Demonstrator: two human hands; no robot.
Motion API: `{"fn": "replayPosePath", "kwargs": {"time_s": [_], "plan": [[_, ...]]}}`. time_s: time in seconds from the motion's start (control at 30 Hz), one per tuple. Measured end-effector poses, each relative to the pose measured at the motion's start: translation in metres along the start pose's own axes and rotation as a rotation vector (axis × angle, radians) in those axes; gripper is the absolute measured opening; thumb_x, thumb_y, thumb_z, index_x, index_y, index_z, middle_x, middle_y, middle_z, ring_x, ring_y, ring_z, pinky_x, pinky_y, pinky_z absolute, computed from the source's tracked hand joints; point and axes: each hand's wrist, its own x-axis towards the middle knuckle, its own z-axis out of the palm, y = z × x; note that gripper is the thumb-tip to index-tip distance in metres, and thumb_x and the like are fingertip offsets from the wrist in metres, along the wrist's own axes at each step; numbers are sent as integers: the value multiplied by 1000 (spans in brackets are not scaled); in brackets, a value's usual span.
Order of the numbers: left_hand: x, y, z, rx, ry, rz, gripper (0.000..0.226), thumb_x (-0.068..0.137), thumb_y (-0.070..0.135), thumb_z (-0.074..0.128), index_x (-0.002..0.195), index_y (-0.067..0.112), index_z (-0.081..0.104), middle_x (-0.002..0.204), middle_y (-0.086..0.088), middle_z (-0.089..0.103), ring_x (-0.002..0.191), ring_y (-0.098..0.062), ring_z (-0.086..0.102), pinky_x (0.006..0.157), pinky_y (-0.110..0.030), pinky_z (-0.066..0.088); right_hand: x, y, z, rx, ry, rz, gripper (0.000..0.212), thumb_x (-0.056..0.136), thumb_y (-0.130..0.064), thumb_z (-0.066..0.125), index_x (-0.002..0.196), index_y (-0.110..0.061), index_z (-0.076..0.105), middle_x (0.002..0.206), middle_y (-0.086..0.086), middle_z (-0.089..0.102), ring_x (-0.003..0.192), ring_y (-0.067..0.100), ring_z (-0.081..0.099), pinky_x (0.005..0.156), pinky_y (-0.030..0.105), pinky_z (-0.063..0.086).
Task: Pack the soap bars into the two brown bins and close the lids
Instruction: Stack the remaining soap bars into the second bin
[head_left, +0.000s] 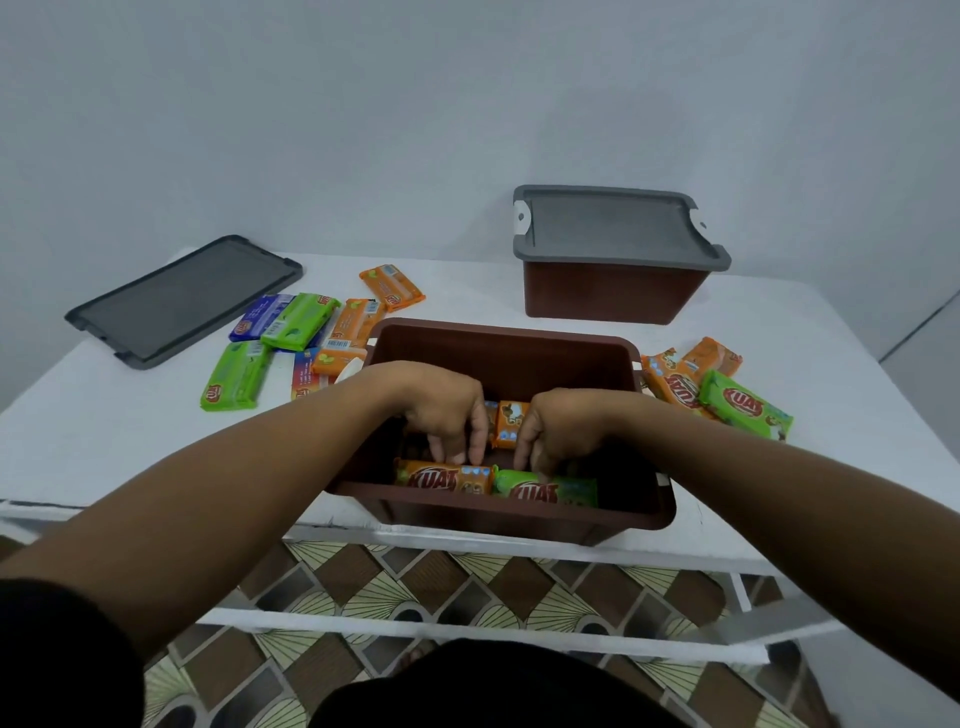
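Observation:
An open brown bin (514, 348) stands at the table's near edge. Both my hands reach down into it. My left hand (447, 415) has its fingertips on an orange soap bar (441, 475) lying along the bin's near wall. My right hand (550, 431) touches a green soap bar (545, 488) beside it. Another orange bar (509, 423) shows between my hands. Loose bars in orange, green and blue (296, 338) lie left of the bin, and a few more (727, 395) lie right of it. A second brown bin (613, 291) with a grey lid (608, 228) on it stands at the back right.
A loose grey lid (182, 301) lies flat at the table's back left. The white table (104, 426) ends just under the near bin, with patterned floor tiles below. A plain wall stands behind.

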Motion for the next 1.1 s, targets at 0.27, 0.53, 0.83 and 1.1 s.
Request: {"fn": "replayPosePath", "kwargs": {"time_s": [0.27,0.53,0.83,1.1], "plan": [[-5,4,0,58,-89,34,33,96,-1,63,126,10,72,105,0,73,93,-12,69,81,-20,57,2,0,-3,2,-79,-5,29,92,-7,67,104,-32,77,83,-17,76,93,12,71,66,19,57],[-15,5,-19,5,107,179,23,92,4,71,114,9,77,85,2,76,74,-7,70,63,-13,51,-16,-17,-13,42,331,-207,24,82,-2,66,90,-20,79,70,-8,74,66,10,71,63,24,58],[-54,-8,-95,-196,564,386,13,90,9,69,94,17,79,85,-4,78,75,-16,73,63,-24,57,-29,-28,-87,214,817,-287,6,86,-19,74,88,-21,79,71,-13,71,64,-4,62,63,15,47],[-23,-66,-110,-131,534,217,28,84,0,65,87,25,79,87,1,78,77,-13,72,70,-33,56,11,16,-115,128,299,89,25,94,-17,66,114,-28,75,110,-3,72,97,15,68,85,31,55]]}}
